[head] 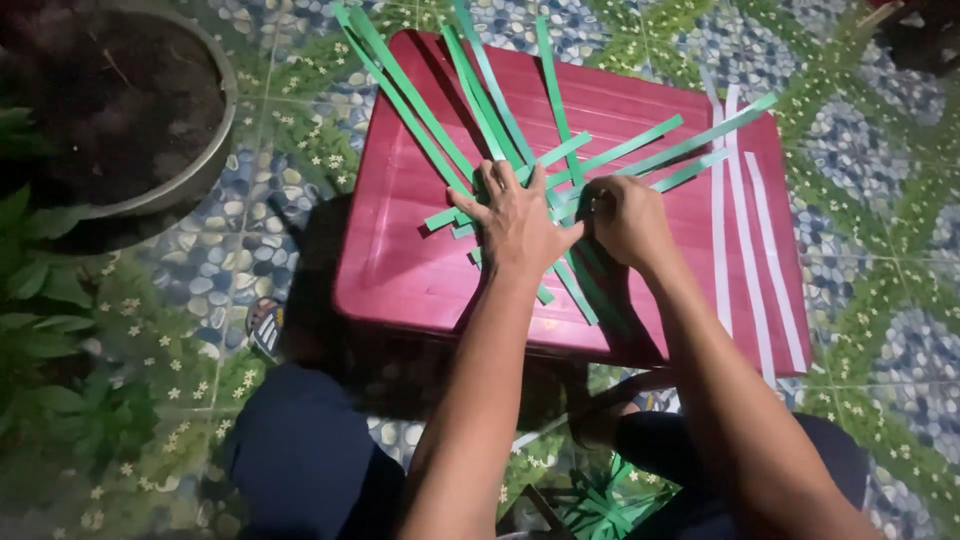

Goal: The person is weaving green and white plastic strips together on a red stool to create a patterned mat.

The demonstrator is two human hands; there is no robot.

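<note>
**Weaving green strips on a red stool top**

Pressing flat with fingers spread, the left hand (pixel 515 225) pins a crossing of long, thin green paper-like strips (pixel 470 110) against the glossy red plastic surface (pixel 400 260). The right hand (pixel 628 218) is curled beside it, fingertips pinched on one strip where the bands overlap. The strips fan from the hands toward the far edge, some crossing sideways to the right. They look light, flat and limp, likely to slide on the smooth plastic and to crease if bent sharply; holding them close to the crossing, flat under the fingers, seems the surest grip. Three white strips of the same kind (pixel 745 230) lie untouched along the right side of the surface. A round grey planter with dark soil (pixel 205 150) stands on the pebble-patterned tiled floor (pixel 860 300) to the left.
</note>
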